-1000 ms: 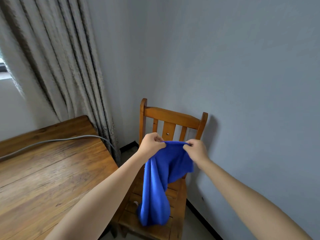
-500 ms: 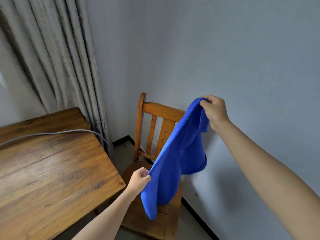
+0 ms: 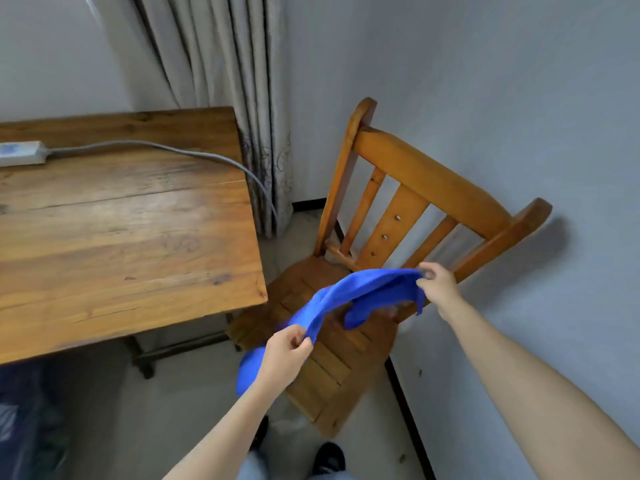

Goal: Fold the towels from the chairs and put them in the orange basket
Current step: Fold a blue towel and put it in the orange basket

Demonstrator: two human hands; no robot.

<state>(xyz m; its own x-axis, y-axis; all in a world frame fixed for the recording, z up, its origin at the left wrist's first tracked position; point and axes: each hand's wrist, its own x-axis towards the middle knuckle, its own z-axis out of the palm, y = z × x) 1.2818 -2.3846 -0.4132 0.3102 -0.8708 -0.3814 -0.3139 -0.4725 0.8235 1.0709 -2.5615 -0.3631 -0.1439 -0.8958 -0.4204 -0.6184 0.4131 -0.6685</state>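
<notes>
Wooden table (image 3: 131, 237), white power strip (image 3: 20, 153) and grey cable (image 3: 138, 142) on it, wooden chair (image 3: 426, 188) beside, grey floor (image 3: 194, 393).

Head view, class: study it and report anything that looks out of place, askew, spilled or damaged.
Nothing is spilled or broken. The blue cloth towel hangs rumpled and unfolded between the left hand and right hand above the wooden slat-back chair. A grey cable trails off the wooden table's edge.

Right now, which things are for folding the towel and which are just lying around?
For the job:
blue towel
left hand and right hand, both pinching it
wooden chair

Just lying about:
wooden table
power strip
grey cable
curtain
</notes>
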